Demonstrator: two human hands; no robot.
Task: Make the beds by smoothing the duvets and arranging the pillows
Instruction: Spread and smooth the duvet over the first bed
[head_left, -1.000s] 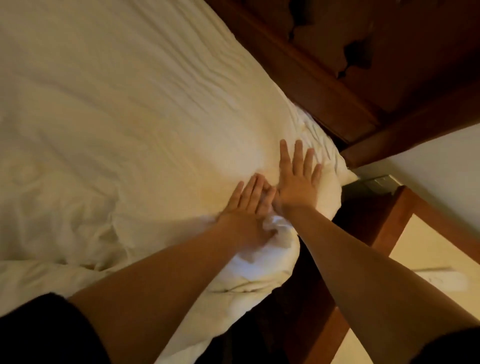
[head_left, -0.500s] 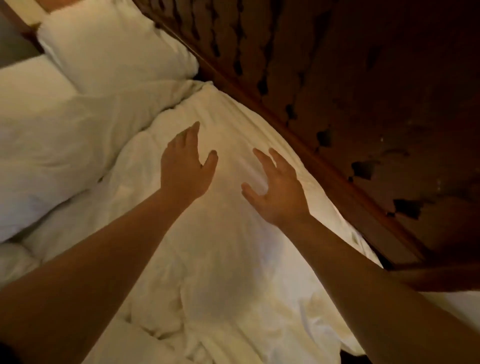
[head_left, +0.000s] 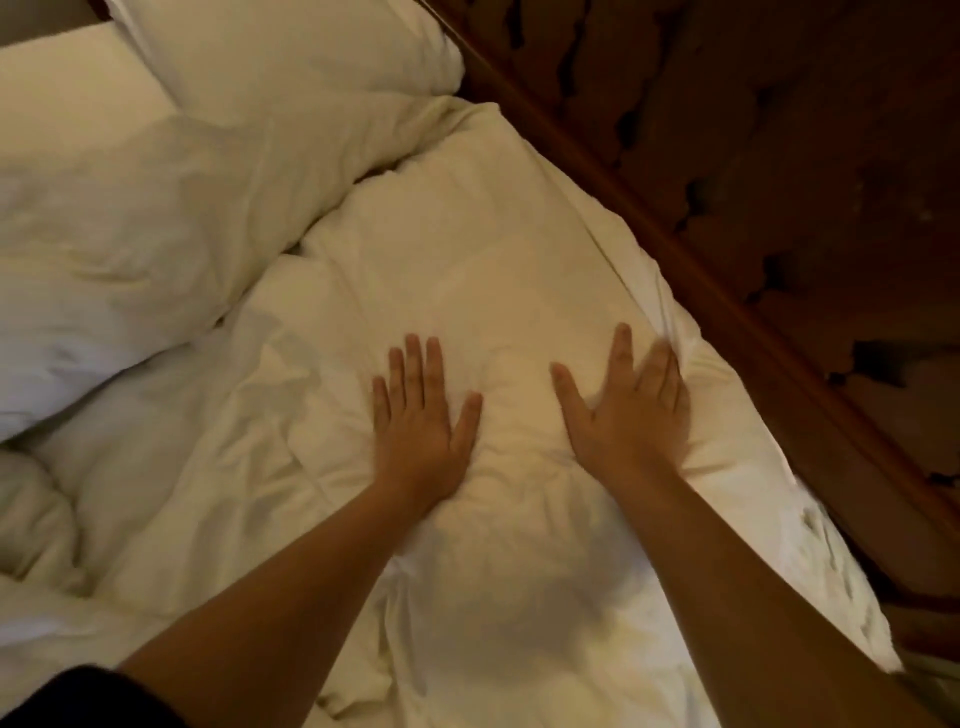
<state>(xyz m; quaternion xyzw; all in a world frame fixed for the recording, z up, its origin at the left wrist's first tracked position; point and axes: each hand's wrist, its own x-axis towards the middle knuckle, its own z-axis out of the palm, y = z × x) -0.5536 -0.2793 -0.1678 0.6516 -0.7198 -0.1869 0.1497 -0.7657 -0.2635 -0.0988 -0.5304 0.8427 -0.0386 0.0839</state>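
Note:
A white duvet (head_left: 483, 249) covers the bed and is creased around my hands. My left hand (head_left: 418, 415) lies flat on it with straight fingers, palm down. My right hand (head_left: 628, 410) presses flat beside it, fingers spread, its outer fingers at the duvet's edge by the wooden board. A second white duvet (head_left: 156, 218) is bunched up to the left. A white pillow (head_left: 291, 47) lies at the top, against the board.
A dark carved wooden board (head_left: 753, 156) runs diagonally along the bed's right side, close to my right hand. Another pale pillow or mattress part (head_left: 67, 88) shows at the top left. Rumpled bedding (head_left: 36, 519) fills the lower left.
My hands left the duvet's corner, lifted and moved along the bed; they hovered half a second ago and now press flat on the duvet. The view turned toward the pillows.

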